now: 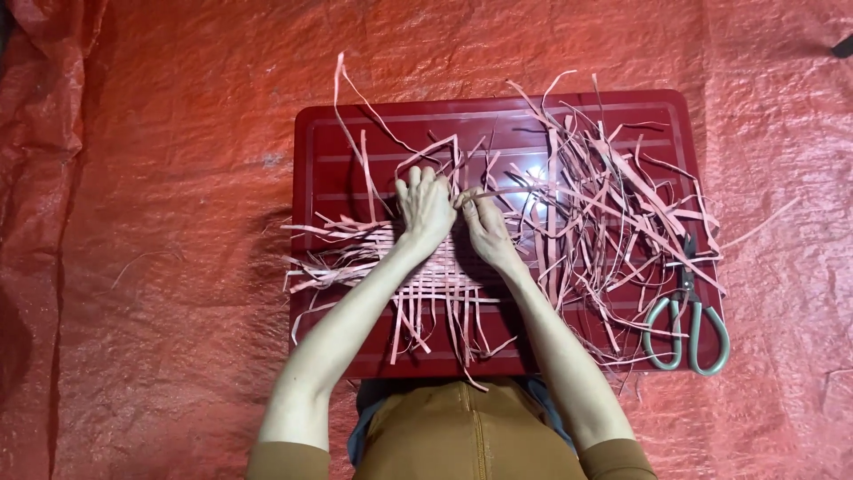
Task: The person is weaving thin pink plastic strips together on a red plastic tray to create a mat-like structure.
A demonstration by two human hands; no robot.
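While both forearms stretch forward over the dark red board [320, 124], the left hand [425, 209] presses flat, fingers released, on the woven pink mat [435, 284]; the right hand [480, 222] pinches one pink strip [502, 191]. Grey-handled scissors [686, 311] lie right.

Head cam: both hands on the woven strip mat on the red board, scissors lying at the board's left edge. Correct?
Not quite. In the head view the scissors lie at the board's right edge, not the left. The rest holds: the left hand and right hand are both on the woven strip mat.
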